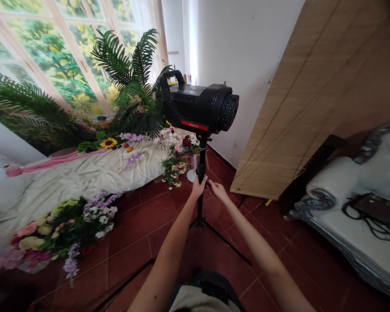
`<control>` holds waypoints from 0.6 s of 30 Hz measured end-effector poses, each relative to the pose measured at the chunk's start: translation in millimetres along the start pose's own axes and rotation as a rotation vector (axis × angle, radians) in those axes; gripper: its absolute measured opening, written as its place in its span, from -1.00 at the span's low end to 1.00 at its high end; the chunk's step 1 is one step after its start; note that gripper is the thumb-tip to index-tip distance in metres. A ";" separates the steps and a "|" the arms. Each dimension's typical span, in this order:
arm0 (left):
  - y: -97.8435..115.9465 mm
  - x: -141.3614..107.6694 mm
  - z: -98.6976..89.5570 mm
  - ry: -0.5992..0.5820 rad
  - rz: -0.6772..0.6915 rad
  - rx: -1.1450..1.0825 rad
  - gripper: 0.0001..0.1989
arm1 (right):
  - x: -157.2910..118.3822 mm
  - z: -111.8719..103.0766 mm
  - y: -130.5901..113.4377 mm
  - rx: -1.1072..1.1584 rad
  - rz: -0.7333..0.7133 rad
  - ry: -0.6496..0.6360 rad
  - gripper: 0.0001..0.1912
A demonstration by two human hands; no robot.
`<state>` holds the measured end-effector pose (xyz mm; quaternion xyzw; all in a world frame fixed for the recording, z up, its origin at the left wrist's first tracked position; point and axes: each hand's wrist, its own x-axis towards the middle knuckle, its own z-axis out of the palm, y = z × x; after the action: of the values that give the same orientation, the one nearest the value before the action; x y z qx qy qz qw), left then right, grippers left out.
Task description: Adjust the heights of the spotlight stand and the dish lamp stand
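Note:
A black studio light (198, 106) with a carry handle and a red label sits on top of a black light stand (199, 208). My left hand (199, 187) is wrapped round the stand's column, just below a collar. Beside it, my right hand (217, 190) has its fingers pinched at a small black clamp knob (208, 184) on the right side of the column. The stand is upright, its legs spread over the red tiles.
A draped white cloth (143, 160) with artificial flowers (52, 234) lies to the left, palm fronds (130, 82) behind. A wooden panel (279, 108) leans at right, near a white tufted sofa (344, 182) holding a dark bag (373, 210). Stand legs (229, 245) reach across the floor.

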<state>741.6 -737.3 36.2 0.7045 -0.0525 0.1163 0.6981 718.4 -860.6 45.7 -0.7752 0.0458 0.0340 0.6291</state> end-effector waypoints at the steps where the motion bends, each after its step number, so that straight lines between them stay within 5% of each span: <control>1: 0.2 0.1 -0.1 -0.003 0.005 0.001 -0.60 | -2.2 -0.7 -3.6 0.003 -0.080 0.058 -0.58; 7: -1.1 1.3 -0.1 -0.006 0.022 0.008 -0.62 | -18.8 -7.7 -27.5 -0.069 -0.436 0.219 -0.67; 11: -3.3 2.4 1.2 -0.014 0.051 -0.038 -0.60 | -14.9 -3.8 -45.3 -0.067 -0.491 0.196 -0.71; 15: -6.2 3.6 3.2 -0.028 0.029 -0.143 -0.55 | -0.6 12.1 -57.3 -0.066 -0.558 0.120 -0.40; 18: -6.5 3.3 2.1 0.003 -0.015 -0.147 -0.55 | 9.6 27.3 -58.1 -0.149 -0.526 0.092 -0.51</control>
<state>746.5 -739.0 30.7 0.6515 -0.0543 0.1080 0.7489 734.7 -822.3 95.5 -0.8054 -0.1312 -0.1623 0.5548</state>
